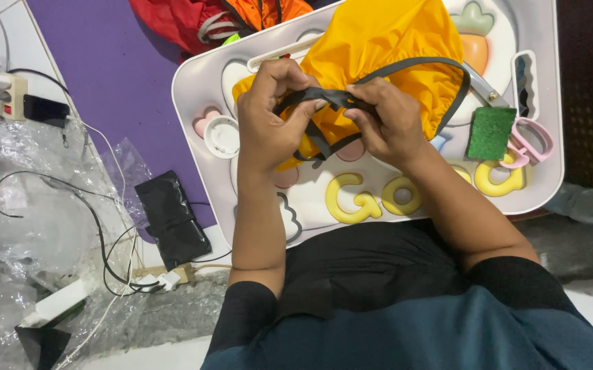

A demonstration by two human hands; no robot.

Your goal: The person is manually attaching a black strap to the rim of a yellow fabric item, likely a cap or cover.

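Left hand (269,116) and right hand (385,116) close together above near half of white lap desk (200,89), both pinching black strap (331,99). Strap looks thin, limp, light; best gripped near fingertips. Beyond, orange fabric (385,34) soft, slippery-looking, bunched. Fingertips hide strap middle; knot or buckle unclear. Fabric's far edge cut off.

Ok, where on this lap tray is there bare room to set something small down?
Bare white tray shows along the near edge, below the yellow letters. The right end is crowded with the green sponge and pink scissors. The orange fabric and both hands, left hand, right hand, cover the middle.
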